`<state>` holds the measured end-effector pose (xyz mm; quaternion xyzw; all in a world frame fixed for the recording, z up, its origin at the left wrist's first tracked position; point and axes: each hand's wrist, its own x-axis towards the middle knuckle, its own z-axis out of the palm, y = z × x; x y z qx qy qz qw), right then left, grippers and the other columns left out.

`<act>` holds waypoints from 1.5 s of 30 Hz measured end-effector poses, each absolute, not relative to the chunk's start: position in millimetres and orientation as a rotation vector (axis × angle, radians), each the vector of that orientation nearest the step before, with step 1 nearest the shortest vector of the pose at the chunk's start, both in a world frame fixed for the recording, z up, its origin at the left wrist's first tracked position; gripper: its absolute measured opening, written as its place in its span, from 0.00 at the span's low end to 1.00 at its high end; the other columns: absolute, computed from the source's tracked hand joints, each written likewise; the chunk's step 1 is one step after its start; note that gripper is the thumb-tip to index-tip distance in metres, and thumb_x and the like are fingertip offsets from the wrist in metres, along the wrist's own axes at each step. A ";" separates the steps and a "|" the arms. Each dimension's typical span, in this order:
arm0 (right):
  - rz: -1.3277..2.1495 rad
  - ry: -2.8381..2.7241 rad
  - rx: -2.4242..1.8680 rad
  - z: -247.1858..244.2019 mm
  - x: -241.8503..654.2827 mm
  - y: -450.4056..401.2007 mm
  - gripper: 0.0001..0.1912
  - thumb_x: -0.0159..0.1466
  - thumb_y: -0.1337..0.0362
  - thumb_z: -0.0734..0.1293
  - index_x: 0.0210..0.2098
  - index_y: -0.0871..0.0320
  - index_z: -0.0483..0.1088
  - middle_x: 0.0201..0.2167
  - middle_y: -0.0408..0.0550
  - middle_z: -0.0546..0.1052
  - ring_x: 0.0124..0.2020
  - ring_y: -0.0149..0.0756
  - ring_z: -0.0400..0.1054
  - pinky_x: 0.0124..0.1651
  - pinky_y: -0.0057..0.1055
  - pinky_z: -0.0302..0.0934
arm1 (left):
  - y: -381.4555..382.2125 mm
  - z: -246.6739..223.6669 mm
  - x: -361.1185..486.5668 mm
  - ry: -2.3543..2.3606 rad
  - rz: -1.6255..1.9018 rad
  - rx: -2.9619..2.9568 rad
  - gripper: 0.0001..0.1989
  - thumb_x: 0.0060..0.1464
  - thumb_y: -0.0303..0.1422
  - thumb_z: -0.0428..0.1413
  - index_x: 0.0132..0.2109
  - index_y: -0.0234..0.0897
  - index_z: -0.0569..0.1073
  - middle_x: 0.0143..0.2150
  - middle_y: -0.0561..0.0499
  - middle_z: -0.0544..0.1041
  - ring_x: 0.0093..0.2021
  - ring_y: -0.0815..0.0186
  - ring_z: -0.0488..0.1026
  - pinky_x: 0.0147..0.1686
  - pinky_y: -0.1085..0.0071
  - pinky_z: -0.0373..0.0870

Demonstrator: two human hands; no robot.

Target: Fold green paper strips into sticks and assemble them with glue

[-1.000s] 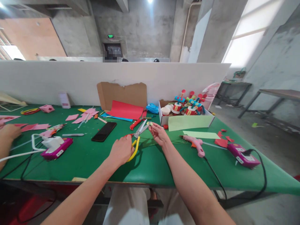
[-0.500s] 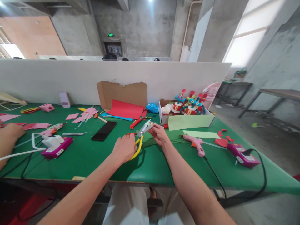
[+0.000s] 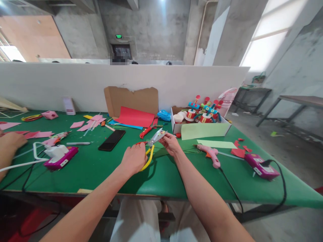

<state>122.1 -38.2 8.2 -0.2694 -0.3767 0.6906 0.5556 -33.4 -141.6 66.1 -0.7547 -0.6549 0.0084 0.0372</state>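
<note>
My left hand (image 3: 134,157) is closed round the handles of a pair of scissors (image 3: 151,157) with yellow and red grips, held over the green table. The blades point away and to the right, a little apart. At their tips, my right hand (image 3: 171,144) has its fingers pinched together. What sits in that pinch is small and mostly hidden by the fingers and blades. Just behind the scissors lies a red-handled tool (image 3: 146,132). A black phone (image 3: 111,140) rests left of my left hand, and a pink glue gun (image 3: 210,153) lies right of my right hand.
A white box (image 3: 227,129) of colourful figures stands at the back right, near pale green paper strips (image 3: 216,144). Purple power strips (image 3: 262,166) with cords lie on both sides. Red paper (image 3: 136,116) leans by cardboard (image 3: 131,97). Another person's hand (image 3: 12,144) is at far left.
</note>
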 end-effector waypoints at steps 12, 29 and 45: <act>1.609 -0.911 -0.685 6.4 121.6 -37.0 0.10 0.46 0.68 0.75 0.30 0.57 0.75 0.29 0.41 0.79 0.29 0.28 0.73 0.39 0.26 0.70 | -142.5 65.5 -32.5 -2.015 0.023 -2.295 0.14 0.55 0.31 0.46 0.47 0.28 0.65 0.44 0.34 0.75 0.48 0.50 0.73 0.44 0.56 0.67; 1.611 -0.924 -0.682 7.9 120.4 -38.4 0.11 0.46 0.66 0.76 0.29 0.57 0.74 0.23 0.39 0.76 0.25 0.27 0.71 0.37 0.27 0.70 | -141.2 65.6 -31.9 -2.034 0.040 -2.310 0.15 0.55 0.32 0.48 0.48 0.29 0.64 0.45 0.33 0.75 0.49 0.50 0.73 0.44 0.58 0.67; 1.615 -0.917 -0.666 9.9 120.2 -41.5 0.10 0.45 0.67 0.76 0.26 0.58 0.74 0.26 0.41 0.78 0.27 0.27 0.73 0.39 0.26 0.70 | -141.0 64.4 -33.2 -2.043 0.061 -2.323 0.15 0.55 0.29 0.47 0.49 0.28 0.63 0.43 0.35 0.75 0.46 0.51 0.75 0.41 0.61 0.70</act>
